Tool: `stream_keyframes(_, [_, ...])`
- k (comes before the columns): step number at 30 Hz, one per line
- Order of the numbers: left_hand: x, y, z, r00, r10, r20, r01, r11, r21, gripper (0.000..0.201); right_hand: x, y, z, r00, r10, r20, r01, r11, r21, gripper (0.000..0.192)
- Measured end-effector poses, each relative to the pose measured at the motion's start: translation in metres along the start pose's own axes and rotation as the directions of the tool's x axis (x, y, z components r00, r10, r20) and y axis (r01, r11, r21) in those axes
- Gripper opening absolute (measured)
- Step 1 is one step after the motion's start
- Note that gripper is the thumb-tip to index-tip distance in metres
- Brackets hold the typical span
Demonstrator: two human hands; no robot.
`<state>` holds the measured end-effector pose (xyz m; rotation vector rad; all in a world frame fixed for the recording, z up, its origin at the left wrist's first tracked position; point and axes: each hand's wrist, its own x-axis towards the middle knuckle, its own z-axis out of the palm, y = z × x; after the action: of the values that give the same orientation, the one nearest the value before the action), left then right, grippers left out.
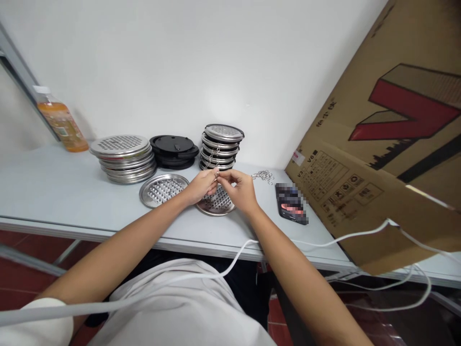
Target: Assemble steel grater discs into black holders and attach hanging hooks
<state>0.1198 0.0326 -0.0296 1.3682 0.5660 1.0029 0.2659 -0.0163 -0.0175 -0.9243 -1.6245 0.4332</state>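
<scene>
Even, bright indoor light fell from above, leaving soft shadows under the stacked metal discs [124,158] and a glare-free white wall [180,62], while wide-angle distortion bent the cardboard box [389,144] and table [54,192] edges.

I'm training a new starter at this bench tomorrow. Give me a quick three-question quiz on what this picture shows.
1. True or false: both hands meet above a perforated metal disc lying on the table.
2. What sits nearest the phone? A) the juice bottle B) the pile of small wire rings C) the black lids
3. What small part do the left hand and right hand pinch between them?

Key: 1 true; 2 B; 3 a small wire ring, though it is too small to see clearly.
</scene>
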Motion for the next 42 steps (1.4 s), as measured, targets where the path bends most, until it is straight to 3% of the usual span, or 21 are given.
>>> stream_keyframes(7, [0.001, 0.001, -0.003, 1.000, 0.019, 0.023, -0.020, 0.998, 0.053, 0.054, 0.003, -0.002, 0.001, 0.998, 0.047, 0.033, -0.050, 0.994, 0.101, 0.012])
stream_keyframes(10, [-0.003, 0.005, -0.005, 0.988, 0.151, -0.003, -0.145, 0.954, 0.261, 0.051, 0.004, -0.002, 0.001, 0.987, 0.148, 0.060, -0.158, 0.960, 0.232, 0.019])
stream_keyframes(14, [-0.008, 0.009, -0.008, 0.943, 0.330, 0.029, -0.297, 0.801, 0.519, 0.045, 0.005, 0.000, 0.002, 0.950, 0.280, 0.138, -0.312, 0.882, 0.353, 0.029])
stream_keyframes(20, [-0.004, 0.003, -0.005, 0.979, 0.194, 0.065, -0.204, 0.890, 0.409, 0.055, 0.006, -0.001, 0.004, 0.922, 0.362, 0.138, -0.386, 0.832, 0.399, 0.033])
stream_keyframes(25, [0.000, 0.004, 0.000, 0.989, 0.112, 0.096, -0.121, 0.988, 0.099, 0.053, 0.009, -0.002, 0.000, 0.942, 0.334, 0.010, -0.294, 0.815, 0.499, 0.026])
stream_keyframes(28, [0.001, 0.007, 0.002, 0.981, 0.104, 0.162, -0.103, 0.995, -0.018, 0.045, 0.011, -0.001, -0.003, 0.943, 0.333, -0.026, -0.258, 0.774, 0.579, 0.025])
stream_keyframes(31, [0.000, 0.008, 0.003, 0.980, 0.148, 0.130, -0.152, 0.988, 0.021, 0.043, 0.011, 0.000, -0.003, 0.948, 0.320, -0.004, -0.255, 0.764, 0.592, 0.026])
stream_keyframes(38, [0.000, 0.010, -0.001, 0.956, 0.283, -0.078, -0.259, 0.938, 0.229, 0.037, 0.009, 0.002, 0.003, 0.951, 0.308, -0.001, -0.262, 0.812, 0.522, 0.031])
stream_keyframes(42, [0.001, 0.009, -0.003, 0.956, 0.280, -0.083, -0.255, 0.938, 0.235, 0.037, 0.009, 0.002, 0.003, 0.958, 0.287, -0.001, -0.245, 0.822, 0.514, 0.032])
